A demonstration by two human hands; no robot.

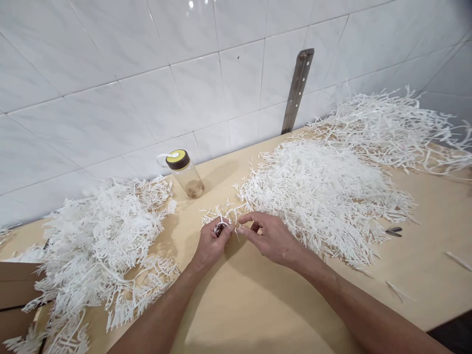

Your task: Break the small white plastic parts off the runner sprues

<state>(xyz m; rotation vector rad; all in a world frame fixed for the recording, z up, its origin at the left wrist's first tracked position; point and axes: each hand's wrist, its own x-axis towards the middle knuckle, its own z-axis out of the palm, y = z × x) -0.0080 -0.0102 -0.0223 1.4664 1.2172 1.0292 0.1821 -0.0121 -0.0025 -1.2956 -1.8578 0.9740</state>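
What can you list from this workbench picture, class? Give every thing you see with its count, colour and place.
White plastic sprigs, left pile: one heap, white, left end of the table.
White plastic sprigs, middle pile: one heap, white, centre right, beside the right hand.
White plastic sprigs, far pile: one heap, white, far right by the wall.
Bottle: one, clear with a dark and yellow lid, by the wall.
Metal strip: one, grey, fixed on the tiled wall.
Small dark tool: one, dark, right of the middle pile; too small to identify.
Table: one, light wood.
Left hand: closed on a small white sprig and a dark object.
Right hand: fingertips pinching that sprig.
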